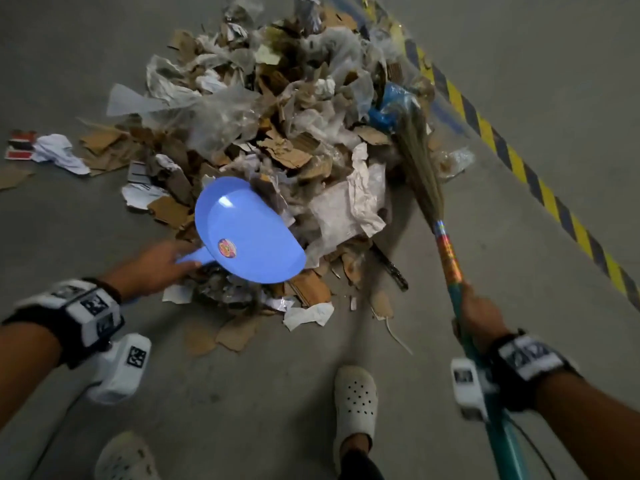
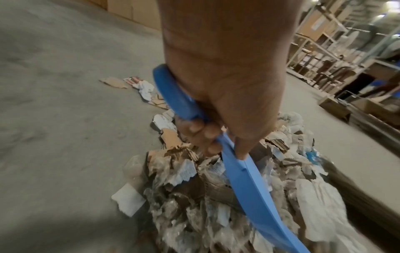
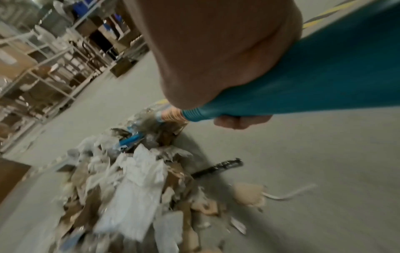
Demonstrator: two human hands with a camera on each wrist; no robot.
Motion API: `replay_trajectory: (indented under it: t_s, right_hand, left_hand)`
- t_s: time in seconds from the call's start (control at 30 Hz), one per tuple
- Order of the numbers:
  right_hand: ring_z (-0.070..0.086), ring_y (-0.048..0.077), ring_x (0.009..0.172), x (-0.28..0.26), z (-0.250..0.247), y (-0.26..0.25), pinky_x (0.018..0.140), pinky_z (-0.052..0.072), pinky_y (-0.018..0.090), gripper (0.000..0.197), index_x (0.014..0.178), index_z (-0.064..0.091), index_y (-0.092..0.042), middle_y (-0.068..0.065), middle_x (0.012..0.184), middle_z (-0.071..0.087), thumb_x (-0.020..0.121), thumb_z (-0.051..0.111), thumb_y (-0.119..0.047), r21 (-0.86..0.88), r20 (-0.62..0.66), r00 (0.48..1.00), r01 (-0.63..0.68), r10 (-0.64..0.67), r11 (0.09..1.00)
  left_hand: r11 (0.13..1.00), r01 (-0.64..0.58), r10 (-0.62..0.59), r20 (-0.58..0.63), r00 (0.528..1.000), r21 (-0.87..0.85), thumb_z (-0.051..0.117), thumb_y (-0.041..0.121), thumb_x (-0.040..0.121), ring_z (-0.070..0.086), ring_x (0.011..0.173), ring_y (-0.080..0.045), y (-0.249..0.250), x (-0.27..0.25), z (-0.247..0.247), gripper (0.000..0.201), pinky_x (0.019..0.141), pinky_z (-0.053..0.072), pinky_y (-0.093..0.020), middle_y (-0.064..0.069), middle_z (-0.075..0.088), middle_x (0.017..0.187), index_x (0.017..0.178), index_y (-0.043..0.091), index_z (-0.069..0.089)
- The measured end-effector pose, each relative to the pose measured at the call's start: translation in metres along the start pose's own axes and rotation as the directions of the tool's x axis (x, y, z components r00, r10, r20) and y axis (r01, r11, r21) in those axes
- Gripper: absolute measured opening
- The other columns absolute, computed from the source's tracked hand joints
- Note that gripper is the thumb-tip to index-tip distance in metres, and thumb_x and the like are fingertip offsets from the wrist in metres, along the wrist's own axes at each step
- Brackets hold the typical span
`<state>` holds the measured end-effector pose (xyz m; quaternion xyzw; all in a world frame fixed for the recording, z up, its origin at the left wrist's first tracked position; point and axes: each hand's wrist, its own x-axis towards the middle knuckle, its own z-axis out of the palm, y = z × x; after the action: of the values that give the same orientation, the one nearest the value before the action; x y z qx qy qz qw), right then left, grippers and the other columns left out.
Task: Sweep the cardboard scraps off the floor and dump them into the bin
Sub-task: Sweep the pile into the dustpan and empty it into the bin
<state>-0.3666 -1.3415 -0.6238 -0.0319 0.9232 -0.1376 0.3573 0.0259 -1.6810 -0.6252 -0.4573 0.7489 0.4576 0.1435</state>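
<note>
Left hand (image 1: 162,256) curled round the handle of a blue dustpan (image 1: 242,233), whose lip is pushed into the near edge of the scrap pile (image 1: 277,133); a round sticker (image 1: 227,247) on the pan is too blurred to read. Right hand (image 1: 479,315) gripping the teal broom (image 1: 446,251) handle, bristles at the pile's right side. Beyond the pile, a yellow-black floor stripe (image 1: 519,168).
</note>
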Motion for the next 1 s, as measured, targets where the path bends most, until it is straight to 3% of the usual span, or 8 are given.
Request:
replay_trajectory:
  t_s: [0.1, 0.3, 0.4, 0.57, 0.73, 0.83, 0.9, 1.0]
  right_hand:
    - [0.048, 0.025, 0.067, 0.055, 0.028, -0.030, 0.091, 0.050, 0.045, 0.048, 0.073, 0.045, -0.017, 0.007, 0.072, 0.047, 0.096, 0.029, -0.056, -0.066, 0.167, 0.986, 0.029, -0.017, 0.997]
    - [0.063, 0.036, 0.071, 0.020, 0.069, -0.030, 0.068, 0.049, 0.034, 0.055, 0.070, 0.043, -0.018, 0.016, 0.073, 0.058, 0.099, 0.010, -0.051, -0.419, 0.319, 0.905, 0.402, -0.283, 0.814]
    - [0.066, 0.032, 0.058, -0.008, 0.057, 0.003, 0.060, 0.056, 0.035, 0.063, 0.063, 0.051, -0.021, 0.014, 0.064, 0.062, 0.098, 0.013, -0.057, -0.465, 0.314, 0.928, 0.335, -0.201, 0.819]
    - [0.062, 0.031, 0.043, -0.017, 0.027, 0.045, 0.047, 0.052, 0.032, 0.070, 0.069, 0.060, -0.002, 0.014, 0.052, 0.063, 0.096, 0.030, -0.059, -0.361, 0.199, 0.972, 0.192, -0.126, 0.913]
    - [0.058, 0.025, 0.040, -0.004, 0.034, 0.030, 0.046, 0.040, 0.024, 0.074, 0.061, 0.059, -0.002, 0.012, 0.047, 0.060, 0.097, 0.028, -0.059, -0.330, 0.141, 0.983, 0.158, -0.117, 0.931]
    - [0.058, 0.026, 0.042, 0.001, 0.054, 0.019, 0.047, 0.039, 0.026, 0.077, 0.054, 0.056, -0.002, 0.009, 0.042, 0.056, 0.099, 0.026, -0.057, -0.332, 0.170, 0.978, 0.174, -0.123, 0.927]
    - [0.059, 0.030, 0.047, -0.002, 0.070, 0.016, 0.051, 0.046, 0.030, 0.075, 0.058, 0.055, -0.004, 0.014, 0.049, 0.059, 0.094, 0.027, -0.064, -0.296, 0.173, 0.980, 0.149, -0.101, 0.943]
    - [0.064, 0.037, 0.058, -0.011, 0.096, 0.015, 0.060, 0.055, 0.040, 0.071, 0.067, 0.055, -0.011, 0.020, 0.062, 0.062, 0.085, 0.020, -0.070, -0.309, 0.206, 0.976, 0.137, -0.075, 0.941]
  left_hand:
    - [0.983, 0.014, -0.010, -0.025, 1.000, 0.185, 0.060, 0.018, 0.093, 0.055, 0.081, -0.023, 0.001, 0.036, -0.005, 0.030, 0.069, 0.038, -0.031, -0.021, 0.067, 0.105, 0.117, 0.000, 0.063]
    - [0.947, -0.038, 0.024, 0.049, 0.999, 0.318, 0.052, 0.049, 0.082, 0.062, 0.085, -0.033, 0.000, 0.064, 0.020, 0.053, 0.074, 0.047, -0.039, -0.022, 0.069, 0.099, 0.107, 0.005, 0.068]
    - [0.982, -0.040, 0.040, 0.003, 0.999, 0.186, 0.038, 0.063, 0.067, 0.064, 0.090, -0.033, -0.015, 0.035, 0.041, 0.076, 0.074, 0.046, -0.038, -0.019, 0.070, 0.102, 0.112, 0.009, 0.068]
    - [0.995, 0.096, -0.096, -0.051, 0.994, -0.006, 0.063, 0.035, 0.087, 0.063, 0.089, -0.017, -0.030, -0.056, 0.039, 0.034, 0.067, 0.042, -0.027, -0.004, 0.070, 0.101, 0.117, 0.020, 0.066]
    - [0.987, 0.159, -0.156, -0.106, 0.982, 0.013, 0.060, 0.050, 0.076, 0.057, 0.101, -0.016, -0.113, -0.124, -0.006, 0.019, 0.084, 0.041, -0.033, 0.000, 0.065, 0.106, 0.095, 0.051, 0.062]
    - [0.923, 0.373, -0.366, -0.086, 0.927, 0.091, 0.058, 0.060, 0.073, 0.062, 0.103, -0.031, -0.226, -0.136, -0.027, 0.059, 0.087, 0.044, -0.043, -0.014, 0.069, 0.109, 0.114, 0.019, 0.069]
    - [0.875, 0.465, -0.465, -0.033, 0.885, 0.134, 0.068, 0.048, 0.080, 0.063, 0.104, -0.036, -0.289, -0.136, -0.033, 0.048, 0.089, 0.044, -0.045, -0.016, 0.071, 0.106, 0.114, 0.014, 0.069]
    - [0.902, 0.393, -0.403, 0.018, 0.915, 0.180, 0.073, 0.031, 0.081, 0.062, 0.106, -0.032, -0.256, -0.121, -0.024, 0.042, 0.093, 0.042, -0.042, -0.014, 0.069, 0.113, 0.118, 0.012, 0.068]
